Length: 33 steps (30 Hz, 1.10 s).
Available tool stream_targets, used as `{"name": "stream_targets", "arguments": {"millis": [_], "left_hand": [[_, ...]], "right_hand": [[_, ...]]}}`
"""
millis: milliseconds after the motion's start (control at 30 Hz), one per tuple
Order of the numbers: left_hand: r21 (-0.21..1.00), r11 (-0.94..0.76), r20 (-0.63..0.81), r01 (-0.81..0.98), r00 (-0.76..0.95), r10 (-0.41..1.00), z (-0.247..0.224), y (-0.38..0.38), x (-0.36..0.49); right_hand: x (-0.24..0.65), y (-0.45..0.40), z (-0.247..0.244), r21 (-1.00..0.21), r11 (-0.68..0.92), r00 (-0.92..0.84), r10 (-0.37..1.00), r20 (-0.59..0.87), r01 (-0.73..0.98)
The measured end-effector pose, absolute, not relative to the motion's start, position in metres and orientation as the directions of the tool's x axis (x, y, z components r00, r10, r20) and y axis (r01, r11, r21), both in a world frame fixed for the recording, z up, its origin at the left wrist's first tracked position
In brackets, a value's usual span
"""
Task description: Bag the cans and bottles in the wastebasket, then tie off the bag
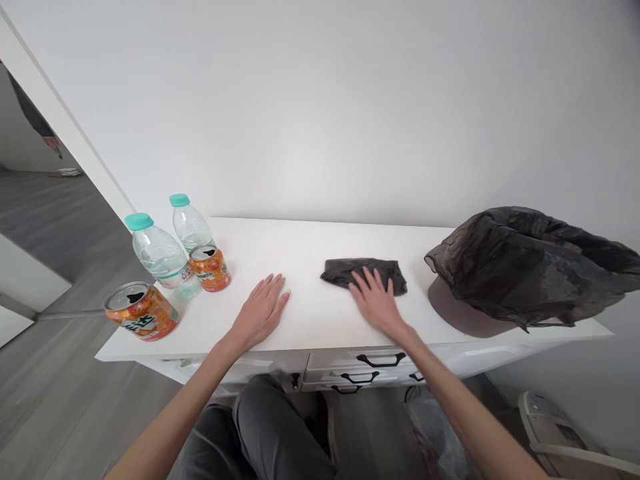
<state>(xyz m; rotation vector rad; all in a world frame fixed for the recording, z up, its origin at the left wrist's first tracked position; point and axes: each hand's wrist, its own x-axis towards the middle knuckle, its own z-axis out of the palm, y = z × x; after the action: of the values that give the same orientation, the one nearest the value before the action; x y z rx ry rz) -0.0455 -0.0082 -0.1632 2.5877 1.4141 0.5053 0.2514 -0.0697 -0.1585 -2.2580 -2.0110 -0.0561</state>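
Observation:
My left hand [261,311] lies flat on the white cabinet top [300,313], fingers stretched out and holding nothing. Under the fingers of my right hand [376,303] is a folded black plastic bag [335,272]; that hand rests flat on its near edge without gripping it. To the left of my left hand stand two opened orange soda cans, a smaller-looking one [213,270] and a nearer one [150,317]. Behind them are two clear plastic bottles with teal caps, one [159,250] at the left and another [190,223] farther back.
At the right end sits a brownish bin [457,310] lined with a black bag [525,267]. Drawers with black handles [381,361] are below the top's front edge. A clear plastic bag [433,420] and a beige appliance [555,427] are on the floor. A person's hand [53,143] shows at far left.

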Motion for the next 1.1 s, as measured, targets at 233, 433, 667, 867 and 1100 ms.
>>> {"name": "stream_targets", "arguments": {"millis": [233, 433, 667, 867, 1100], "left_hand": [[0.264, -0.577, 0.264, 0.773, 0.517, 0.814, -0.164, -0.003, -0.044], [0.265, -0.586, 0.256, 0.765, 0.530, 0.808, -0.166, 0.005, -0.044], [0.277, -0.555, 0.215, 0.784, 0.512, 0.831, -0.150, 0.003, -0.036], [0.272, -0.543, 0.208, 0.795, 0.502, 0.839, -0.146, 0.002, -0.034], [0.284, -0.522, 0.211, 0.804, 0.478, 0.852, -0.144, 0.003, -0.031]], "right_hand": [[0.369, -0.006, -0.164, -0.276, -0.299, 0.361, 0.909, 0.211, 0.913], [0.367, -0.003, -0.196, -0.262, -0.275, 0.348, 0.891, 0.293, 0.925], [0.390, 0.015, -0.192, -0.326, -0.326, 0.396, 0.901, 0.177, 0.887], [0.414, 0.034, -0.186, -0.439, -0.436, 0.579, 0.768, 0.274, 0.786], [0.402, 0.024, -0.194, -0.298, -0.333, 0.432, 0.816, 0.384, 0.895]]}}
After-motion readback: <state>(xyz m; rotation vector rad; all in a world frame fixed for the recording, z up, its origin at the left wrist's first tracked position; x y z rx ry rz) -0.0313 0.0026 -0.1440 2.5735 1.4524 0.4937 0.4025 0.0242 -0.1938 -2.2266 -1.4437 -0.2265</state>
